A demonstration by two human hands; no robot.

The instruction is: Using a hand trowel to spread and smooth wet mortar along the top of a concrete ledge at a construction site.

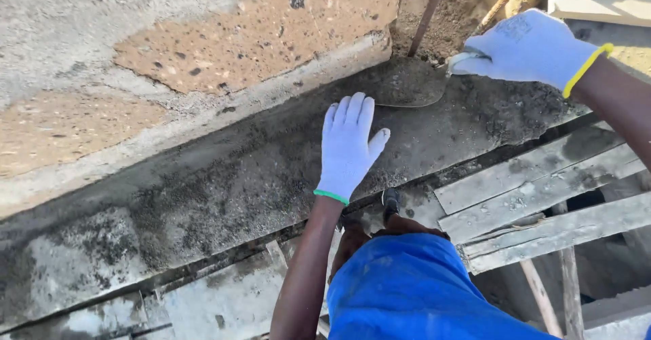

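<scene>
Bright, hard daylight falls from the upper right, lighting the pale wall [135, 48] and washing out a flat slab [603, 1] in the top right corner. The mortar ledge [224, 184] below the wall lies in softer shade. The white-gloved hands glare slightly. Focus is sharp at centre, and the boards [542, 197] bend a little near the frame's edges.

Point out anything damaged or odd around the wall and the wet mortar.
The wall's plaster has broken away in patches, baring pitted orange block. Below, the mortar bed is rough and uneven where the left hand presses; the right hand holds a trowel.
</scene>
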